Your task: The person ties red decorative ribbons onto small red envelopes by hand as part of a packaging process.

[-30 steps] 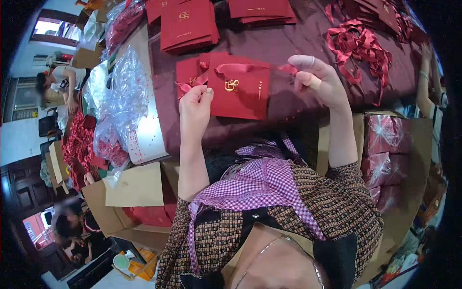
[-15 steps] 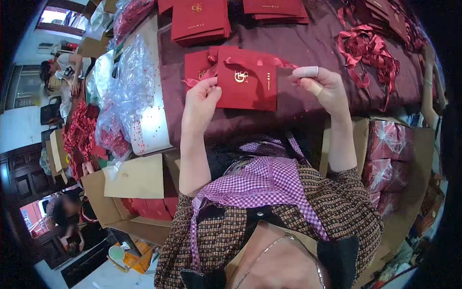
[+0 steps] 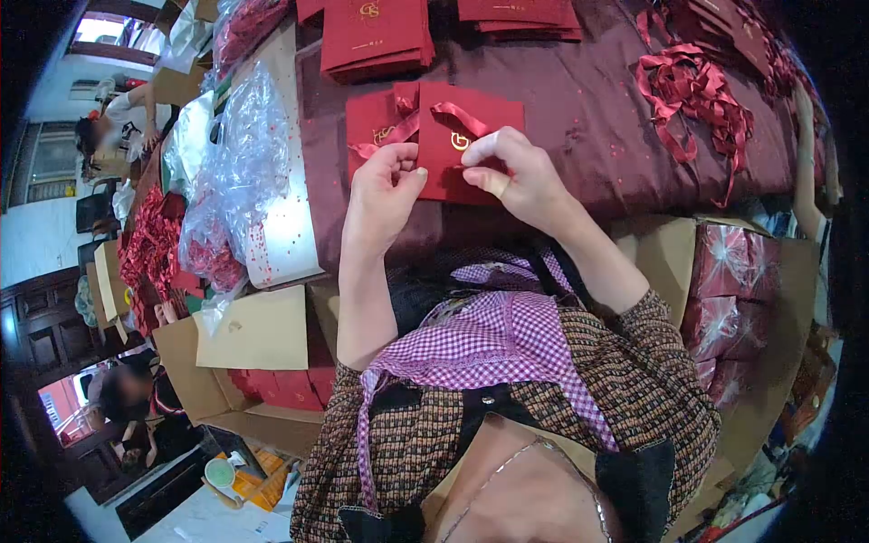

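Observation:
A flat red gift bag (image 3: 493,113) with a gold emblem lies on the dark red cloth, a red ribbon (image 3: 462,118) running across its face. My right hand (image 3: 518,176), its thumb and forefinger wearing pale coverings, is closed in a pinch over the bag at the ribbon's lower end. At the bag's lower left edge, my left hand (image 3: 385,195) has its thumb and fingers curled together; what lies between them is hidden. A second red bag (image 3: 367,113) with its own ribbon is partly under the first, on the left.
Stacks of red bags (image 3: 376,41) stand at the back. Loose red ribbons (image 3: 692,100) lie to the right. Clear plastic wrap (image 3: 244,172) covers the left side. Open cartons (image 3: 249,330) with red goods flank me. Another person (image 3: 127,122) works at far left.
My right hand has moved left and inward from beyond the bag's right side to over its front, bringing the ribbon's end along. My left hand has shifted slightly, staying by the left edge.

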A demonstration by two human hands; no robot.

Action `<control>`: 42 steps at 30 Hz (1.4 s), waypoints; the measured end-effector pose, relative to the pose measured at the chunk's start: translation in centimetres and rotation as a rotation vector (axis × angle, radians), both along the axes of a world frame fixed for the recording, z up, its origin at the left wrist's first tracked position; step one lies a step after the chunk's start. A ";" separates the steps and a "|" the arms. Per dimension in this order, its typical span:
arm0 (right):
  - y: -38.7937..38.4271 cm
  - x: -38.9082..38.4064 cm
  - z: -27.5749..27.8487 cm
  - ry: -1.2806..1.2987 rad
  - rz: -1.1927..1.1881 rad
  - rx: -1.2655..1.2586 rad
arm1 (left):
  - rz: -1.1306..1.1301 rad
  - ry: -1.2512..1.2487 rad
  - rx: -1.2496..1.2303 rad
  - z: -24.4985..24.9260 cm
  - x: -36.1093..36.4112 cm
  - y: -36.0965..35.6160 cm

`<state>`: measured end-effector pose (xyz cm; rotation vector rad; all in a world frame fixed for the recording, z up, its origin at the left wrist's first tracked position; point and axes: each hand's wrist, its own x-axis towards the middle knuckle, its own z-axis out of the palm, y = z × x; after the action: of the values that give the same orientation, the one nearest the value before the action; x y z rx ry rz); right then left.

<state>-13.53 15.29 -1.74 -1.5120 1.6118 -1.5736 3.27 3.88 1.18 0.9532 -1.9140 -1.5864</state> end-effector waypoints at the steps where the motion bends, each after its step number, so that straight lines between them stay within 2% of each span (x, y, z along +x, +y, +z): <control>1: -0.4 0.2 -0.1 0.081 -0.010 -0.028 | 0.001 0.000 0.000 0.0 0.0 0.0; 3: -0.8 0.5 0.3 0.118 -0.025 -0.073 | -0.005 -0.056 -0.035 0.2 0.1 0.1; 7: -1.3 0.8 0.5 0.185 -0.054 -0.095 | -0.010 -0.004 0.020 0.3 0.1 0.2; 15: -2.0 1.2 0.9 0.248 -0.078 -0.144 | -0.003 -0.010 -0.043 0.4 -0.2 0.7; 18: -2.4 1.5 1.2 0.405 -0.129 -0.233 | 0.049 -0.027 -0.150 0.0 -0.7 1.2; 21: -2.2 2.0 2.2 0.728 -0.172 -0.234 | 0.150 -0.046 -0.292 -0.5 -1.5 2.2; 25: -2.0 1.9 2.7 0.849 -0.134 -0.184 | 0.195 -0.057 -0.283 -0.1 -1.9 2.8; 26: -2.5 1.7 2.8 0.842 -0.118 -0.195 | 0.177 -0.024 -0.410 -0.1 -1.9 3.0; 27: -2.1 1.7 2.5 0.817 -0.113 -0.179 | 0.196 -0.015 -0.402 -0.6 -2.0 3.0; 28: -2.3 1.4 2.4 0.739 -0.094 -0.210 | 0.202 0.004 -0.480 -0.8 -2.1 3.1; 31: -2.6 0.6 2.6 0.478 -0.029 -0.090 | 0.206 0.037 -0.524 -1.0 -2.3 3.4; 33: -2.6 0.9 3.2 0.488 -0.022 -0.109 | 0.196 0.022 -0.613 -0.5 -2.3 3.3; 34: -2.5 0.9 3.2 0.601 0.004 -0.115 | 0.217 0.027 -0.581 -0.7 -2.4 3.4; 38: -2.3 0.4 4.5 0.718 0.058 -0.159 | 0.194 0.093 -0.465 -0.4 -2.3 2.7; 41: -1.8 0.2 5.8 0.415 0.050 0.015 | 0.183 0.126 -0.459 0.7 -1.8 2.5; 42: -1.7 0.1 6.1 0.496 0.051 -0.020 | 0.203 0.135 -0.460 0.8 -1.7 2.4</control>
<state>-13.45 13.59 4.35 -2.0539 1.7887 -1.2489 1.60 6.25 2.02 0.7880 -1.9000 -1.0059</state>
